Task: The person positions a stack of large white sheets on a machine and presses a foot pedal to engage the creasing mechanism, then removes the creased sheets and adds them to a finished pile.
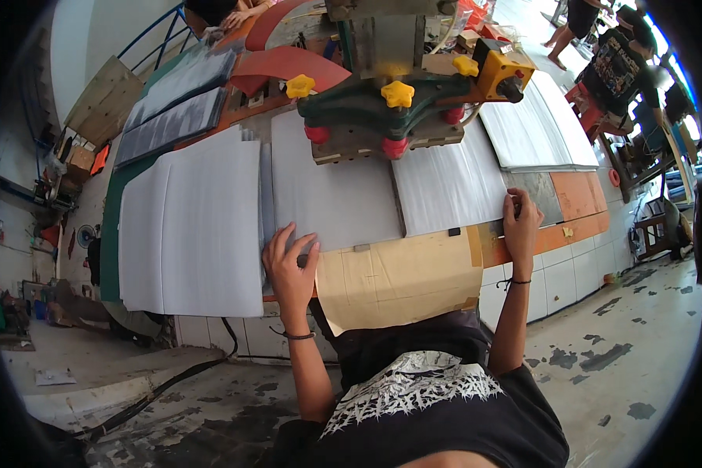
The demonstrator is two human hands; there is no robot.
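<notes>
My left hand (pixel 290 261) rests at the near left corner of a grey-white sheet (pixel 335 187), its fingers spread and apart. At the right edge of a streaky white sheet (pixel 452 187), my right hand (pixel 522 222) has curled fingers, with thumb and fingertips closed at that edge. The two sheets lie side by side, partly under a machine head (pixel 390 117) with a green bracket, yellow star knobs and red feet. A tan board (pixel 398 281) projects toward me between my hands, in front of the sheets. Small dark clips sit along its far edge.
A tall stack of white sheets (pixel 195 226) stands left of my left hand. Another white stack (pixel 538 125) lies at the far right, and dark grey sheets (pixel 171 121) at the far left. A yellow switch box (pixel 503 74) juts from the machine. Other people are in the background.
</notes>
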